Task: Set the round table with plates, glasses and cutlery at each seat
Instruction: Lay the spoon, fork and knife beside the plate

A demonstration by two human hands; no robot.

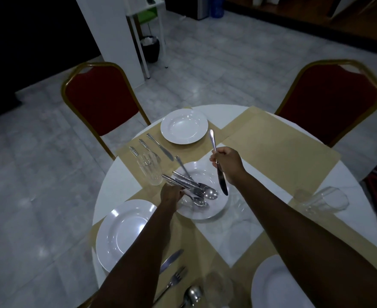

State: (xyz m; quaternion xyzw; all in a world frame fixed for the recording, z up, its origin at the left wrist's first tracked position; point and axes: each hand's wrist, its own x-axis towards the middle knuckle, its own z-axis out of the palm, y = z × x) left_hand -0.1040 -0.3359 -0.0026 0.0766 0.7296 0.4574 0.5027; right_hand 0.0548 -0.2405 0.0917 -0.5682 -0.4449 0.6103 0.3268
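Our right hand is closed around a knife, held above the round worktop with its blade pointing down over the centre plate. Our left hand grips the handles of the loose cutlery heaped on that plate. A ribbed glass stands just beside it; set plates lie at the seats.

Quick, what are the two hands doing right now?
Left hand: closed on the cutlery piled in the middle plate.
Right hand: closed around a knife, held above the table.
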